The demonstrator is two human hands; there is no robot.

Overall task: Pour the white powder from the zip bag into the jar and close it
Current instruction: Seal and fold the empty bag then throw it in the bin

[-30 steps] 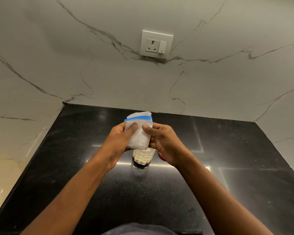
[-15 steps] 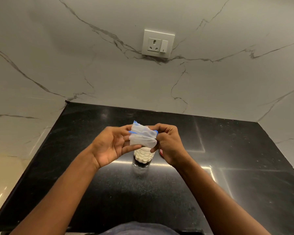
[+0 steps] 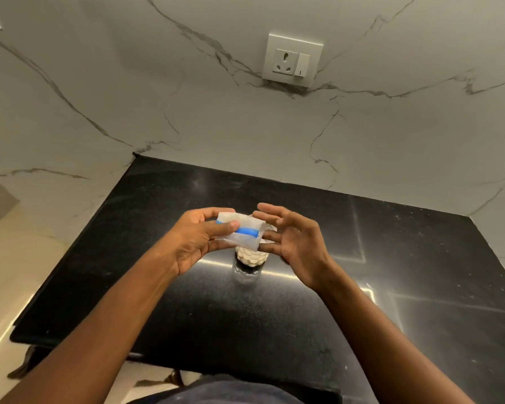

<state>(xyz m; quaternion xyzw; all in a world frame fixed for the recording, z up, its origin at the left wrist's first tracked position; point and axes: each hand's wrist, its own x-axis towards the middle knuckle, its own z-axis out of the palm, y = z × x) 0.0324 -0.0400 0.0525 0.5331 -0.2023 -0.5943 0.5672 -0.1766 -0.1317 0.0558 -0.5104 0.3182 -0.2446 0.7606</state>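
Note:
A clear zip bag (image 3: 242,232) with a blue seal strip lies folded and flattened sideways just above the jar. My left hand (image 3: 197,239) pinches its left end between thumb and fingers. The jar (image 3: 251,257) is a small glass one with a scalloped pattern, filled with white powder, standing on the black counter (image 3: 420,272); the bag hides its mouth. My right hand (image 3: 296,242) is open beside the bag's right end, fingers spread, its fingertips close to the bag. No lid is visible.
Marble walls close the counter at the back and right, with a socket and switch plate (image 3: 292,61) on the back wall. The counter's left edge drops to a pale floor (image 3: 9,287).
The bag went from upright over the jar to folded flat and sideways. My right hand has let go of it and opened; my left hand keeps hold.

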